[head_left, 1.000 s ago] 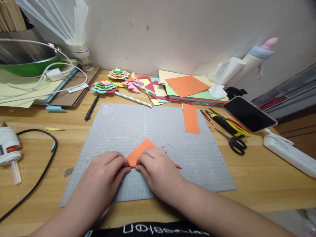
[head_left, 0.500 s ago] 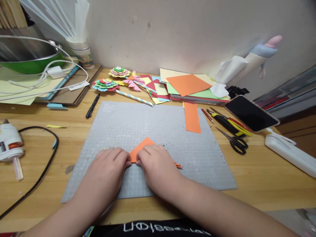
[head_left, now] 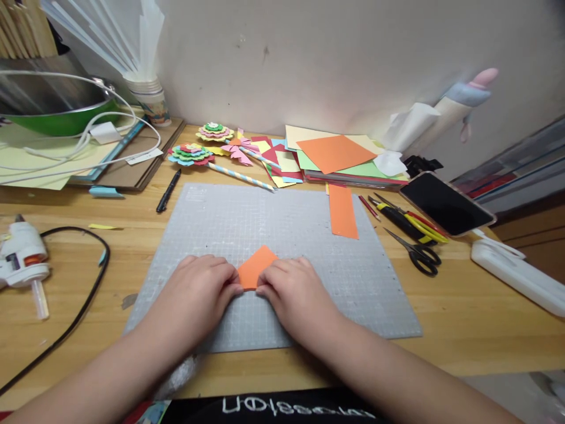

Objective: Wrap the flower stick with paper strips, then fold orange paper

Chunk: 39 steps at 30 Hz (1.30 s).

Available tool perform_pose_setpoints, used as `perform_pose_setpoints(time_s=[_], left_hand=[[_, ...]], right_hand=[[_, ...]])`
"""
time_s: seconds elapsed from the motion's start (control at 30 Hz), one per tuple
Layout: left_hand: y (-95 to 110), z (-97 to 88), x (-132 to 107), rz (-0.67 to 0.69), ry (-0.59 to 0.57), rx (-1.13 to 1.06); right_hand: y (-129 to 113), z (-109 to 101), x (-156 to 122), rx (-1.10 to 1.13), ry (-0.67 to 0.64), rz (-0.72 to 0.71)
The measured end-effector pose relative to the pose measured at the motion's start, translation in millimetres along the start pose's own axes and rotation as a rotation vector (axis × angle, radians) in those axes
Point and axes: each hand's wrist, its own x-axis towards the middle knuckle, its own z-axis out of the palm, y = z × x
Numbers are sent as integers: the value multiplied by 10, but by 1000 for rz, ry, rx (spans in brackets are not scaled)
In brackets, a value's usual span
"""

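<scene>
A small piece of orange paper (head_left: pixel 256 266) lies on the grey cutting mat (head_left: pixel 273 218), its near edge folded and one corner pointing away from me. My left hand (head_left: pixel 203 285) pinches its left end between thumb and fingers. On the right end, my right hand (head_left: pixel 295 294) is closed in a similar pinch. The two hands face each other with the paper's middle showing between them; its outer corners are hidden under the fingers. Farther back on the mat rests an orange paper strip (head_left: pixel 344 212).
Scissors (head_left: pixel 421 256), pliers (head_left: pixel 404 221) and a phone (head_left: pixel 448 203) lie to the right. At left are a glue gun (head_left: pixel 24 253) with a black cord and a black pen (head_left: pixel 168 191). Paper flowers (head_left: pixel 191 155) and a stack of coloured paper (head_left: pixel 338 154) sit along the wall.
My right hand has slid right along the fold, uncovering more of the orange paper. My left hand still pinches the left end, and both hands sit slightly farther right.
</scene>
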Motion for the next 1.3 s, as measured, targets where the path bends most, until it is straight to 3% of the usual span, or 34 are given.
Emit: perform_pose_setpoints(time_s=[0.23,0.57,0.7,0.9,1.07,1.3], left_hand=[[-12,-16,21,-14,-9,-15],[179,-13,96,21,-11,49],[284,62,165,67,17,-5],[284,54,188,42,1,-56],[277,13,218,55,-19,-33],[337,-30,275,64,-30,117]], right_hand=[[228,-151,-258,44,53,119],[194,-239,-114,-35,-64,146],[217,-227,-172,32,-26,164],[341,-224,-364,63,61,232],[396,-249,-422,-8,103,263],[365,-314,-292,-152,26,253]])
